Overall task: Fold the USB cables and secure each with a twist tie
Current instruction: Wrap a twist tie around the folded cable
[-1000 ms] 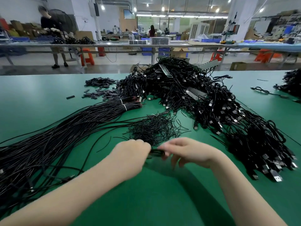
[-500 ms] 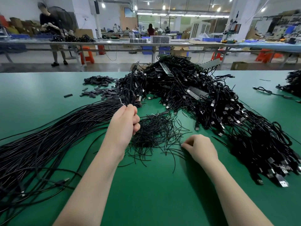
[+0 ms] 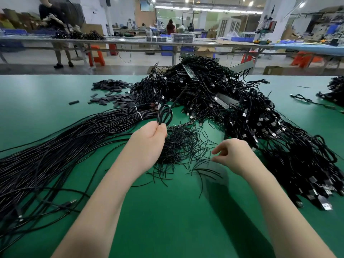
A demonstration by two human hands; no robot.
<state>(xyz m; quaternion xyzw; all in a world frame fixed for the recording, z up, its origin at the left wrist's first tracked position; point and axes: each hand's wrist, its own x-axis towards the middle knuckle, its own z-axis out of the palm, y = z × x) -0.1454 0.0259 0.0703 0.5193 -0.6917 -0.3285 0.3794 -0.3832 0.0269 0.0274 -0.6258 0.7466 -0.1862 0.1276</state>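
Note:
My left hand (image 3: 149,142) grips a folded black USB cable (image 3: 165,115), whose loop stands up above my fist. Just to its right a heap of thin black twist ties (image 3: 183,146) lies on the green table (image 3: 167,220). My right hand (image 3: 234,155) hovers at the right edge of that heap, fingers loosely curled, with thumb and forefinger a little apart and nothing seen between them. A long bundle of straight unfolded cables (image 3: 55,151) runs off to the left.
A big tangled pile of folded cables with USB plugs (image 3: 242,112) fills the back and right of the table. Small black sleeves (image 3: 111,92) lie scattered at the back left. More cables (image 3: 335,88) sit at the far right edge. People work at benches behind.
My hands have parted from in front of me. The left went up by the cable bundle and now holds a folded loop upright. The right reached to the twist ties, then lifted slightly.

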